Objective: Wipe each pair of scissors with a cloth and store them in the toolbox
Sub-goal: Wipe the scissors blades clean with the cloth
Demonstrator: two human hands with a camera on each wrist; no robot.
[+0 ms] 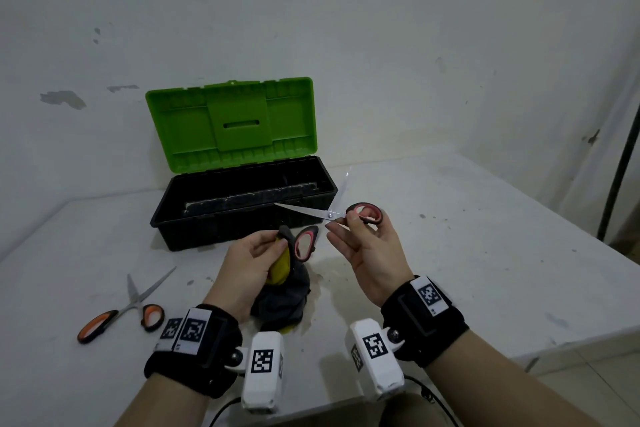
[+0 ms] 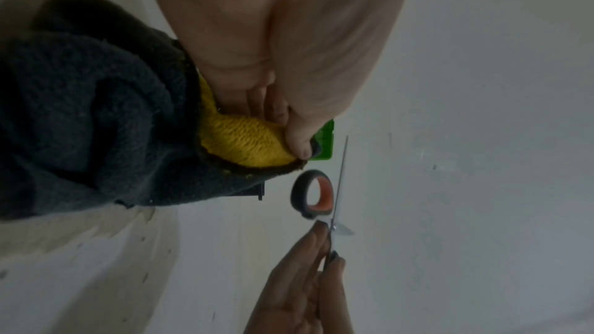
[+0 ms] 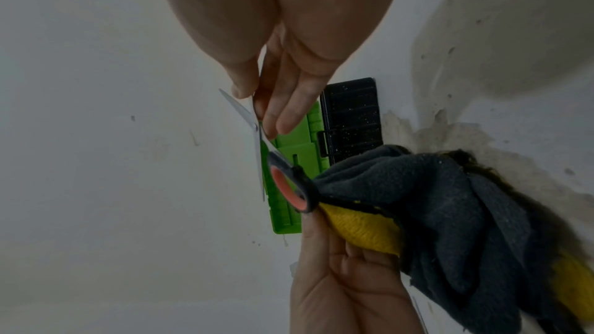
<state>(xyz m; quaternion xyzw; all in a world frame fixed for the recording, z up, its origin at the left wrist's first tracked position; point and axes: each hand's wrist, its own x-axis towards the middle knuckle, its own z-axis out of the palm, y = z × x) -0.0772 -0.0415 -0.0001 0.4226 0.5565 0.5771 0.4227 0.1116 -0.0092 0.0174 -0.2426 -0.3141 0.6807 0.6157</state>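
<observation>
A pair of red-handled scissors [image 1: 330,215] hangs spread open above the table, in front of the toolbox [image 1: 242,215]. My right hand [image 1: 341,222] pinches them near the pivot, between thumb and fingers [image 3: 282,116]. The lower handle loop [image 1: 304,243] meets a grey and yellow cloth [image 1: 284,291] that my left hand [image 1: 273,250] grips, thumb on the yellow side [image 2: 244,146]. The black toolbox stands open with its green lid [image 1: 232,121] raised. A second pair, orange-handled scissors [image 1: 121,308], lies open on the table at the left.
The white table [image 1: 467,253] is stained, with a damp patch under the cloth. Its right edge drops off near a black pole [image 1: 620,163]. A scuffed white wall stands right behind the toolbox.
</observation>
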